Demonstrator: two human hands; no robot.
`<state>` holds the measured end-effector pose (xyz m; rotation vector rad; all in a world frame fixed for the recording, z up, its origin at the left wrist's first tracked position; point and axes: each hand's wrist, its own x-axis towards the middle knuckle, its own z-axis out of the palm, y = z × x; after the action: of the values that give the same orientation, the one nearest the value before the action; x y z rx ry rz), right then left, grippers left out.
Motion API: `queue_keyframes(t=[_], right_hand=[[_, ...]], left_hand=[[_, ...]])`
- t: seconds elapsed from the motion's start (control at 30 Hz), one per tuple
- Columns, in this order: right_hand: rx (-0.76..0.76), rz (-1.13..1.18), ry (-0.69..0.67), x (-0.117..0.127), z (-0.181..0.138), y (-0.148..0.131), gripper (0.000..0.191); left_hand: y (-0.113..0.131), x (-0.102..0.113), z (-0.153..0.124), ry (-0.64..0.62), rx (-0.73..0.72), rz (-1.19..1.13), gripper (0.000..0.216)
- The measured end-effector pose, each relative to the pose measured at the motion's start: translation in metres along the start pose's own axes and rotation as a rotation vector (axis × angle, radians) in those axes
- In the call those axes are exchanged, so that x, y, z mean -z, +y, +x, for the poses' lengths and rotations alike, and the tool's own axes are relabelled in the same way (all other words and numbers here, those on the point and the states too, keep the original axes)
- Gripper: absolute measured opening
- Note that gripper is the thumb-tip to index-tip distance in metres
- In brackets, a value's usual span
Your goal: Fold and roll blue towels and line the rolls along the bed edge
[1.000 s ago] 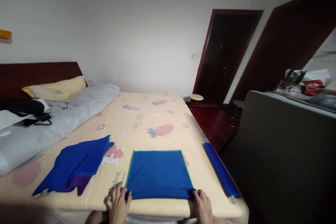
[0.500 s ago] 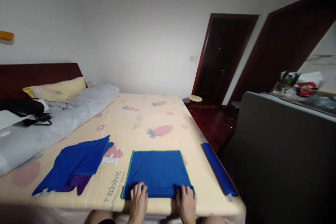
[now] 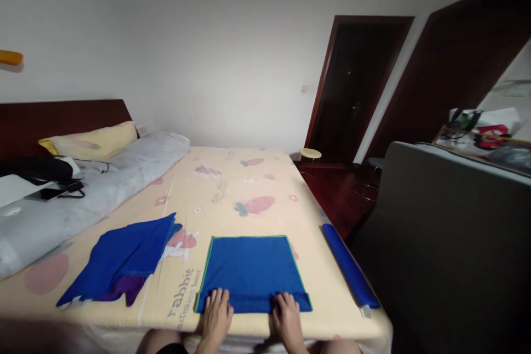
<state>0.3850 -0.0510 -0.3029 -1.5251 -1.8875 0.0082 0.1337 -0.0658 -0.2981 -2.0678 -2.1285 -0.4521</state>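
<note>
A blue cloth (image 3: pixel 251 265) with a green border lies spread on the bed near its front edge. Its near side is turned over into a narrow folded strip. My left hand (image 3: pixel 218 310) curls its fingers over the left part of that strip, and my right hand (image 3: pixel 286 312) grips the strip right of the middle. The fingertips are partly hidden in the fabric. Off to the left is a loose heap of blue cloths (image 3: pixel 120 257) with a purple piece (image 3: pixel 131 286) poking out. A rolled blue cloth (image 3: pixel 349 265) with a pale tag lies along the right edge.
The bed (image 3: pixel 215 193) has a cream sheet with printed carrots. A grey rolled quilt (image 3: pixel 124 171), a yellow pillow (image 3: pixel 95 141) and a phone (image 3: pixel 52 193) are at the left. A dark grey panel (image 3: pixel 440 238) stands at the right, and a stool (image 3: pixel 310 153) beyond the bed.
My right hand has slid left along the folded strip, exposing its right end. My left hand stays near the left end. The view has shifted slightly.
</note>
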Motion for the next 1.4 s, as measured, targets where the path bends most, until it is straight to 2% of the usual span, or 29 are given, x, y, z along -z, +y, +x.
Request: queue_keyframes(t=[0.1, 0.2, 0.27, 0.37, 0.5, 0.63, 0.73, 0.83, 0.93, 1.07, 1.17, 1.23, 1.3, 1.4], right_hand=[[-0.027, -0.02, 0.001, 0.019, -0.003, 0.041, 0.016], [-0.065, -0.027, -0.011, 0.037, -0.004, 0.069, 0.014], [-0.091, -0.033, -0.017, 0.044, -0.004, 0.078, 0.015], [-0.102, -0.034, -0.023, 0.047, -0.002, 0.079, 0.017], [-0.008, 0.018, -0.057, 0.045, 0.004, 0.05, 0.019], [0.092, 0.111, -0.139, 0.03, 0.013, -0.012, 0.028], [0.114, 0.152, -0.18, 0.011, 0.017, -0.053, 0.024], [0.109, 0.14, -0.173, -0.004, 0.018, -0.063, 0.024], [0.11, 0.115, -0.157, -0.003, 0.014, -0.039, 0.031], [0.11, 0.075, -0.118, 0.021, 0.005, 0.022, 0.026], [0.1, 0.065, -0.143, 0.042, -0.005, 0.069, 0.025], [0.103, 0.034, -0.184, 0.05, -0.01, 0.092, 0.031], [0.103, -0.009, -0.221, 0.053, -0.012, 0.105, 0.036], [0.078, -0.079, -0.209, 0.05, -0.009, 0.111, 0.039]], left_hand=[[-0.038, 0.029, 0.0, 0.002, 0.015, 0.057, 0.033], [-0.063, 0.048, -0.001, 0.009, 0.004, 0.055, 0.029], [-0.071, 0.054, -0.001, 0.017, 0.017, 0.045, 0.028], [-0.07, 0.056, 0.0, 0.065, 0.05, 0.023, 0.027], [-0.041, 0.057, 0.0, 0.109, -0.072, -0.142, 0.026], [0.018, 0.048, 0.001, 0.097, -0.235, -0.289, 0.035], [0.057, 0.029, 0.002, 0.084, -0.236, -0.31, 0.033], [0.07, 0.011, 0.003, 0.081, -0.152, -0.242, 0.032], [0.05, 0.007, 0.002, 0.065, -0.079, -0.168, 0.03], [-0.009, 0.022, -0.003, 0.058, -0.031, -0.099, 0.028], [-0.056, 0.034, -0.009, 0.036, -0.099, -0.115, 0.027], [-0.078, 0.039, -0.012, 0.009, -0.173, -0.141, 0.033], [-0.091, 0.042, -0.012, -0.021, -0.206, -0.151, 0.042], [-0.094, 0.045, -0.008, -0.022, -0.196, -0.146, 0.045]])
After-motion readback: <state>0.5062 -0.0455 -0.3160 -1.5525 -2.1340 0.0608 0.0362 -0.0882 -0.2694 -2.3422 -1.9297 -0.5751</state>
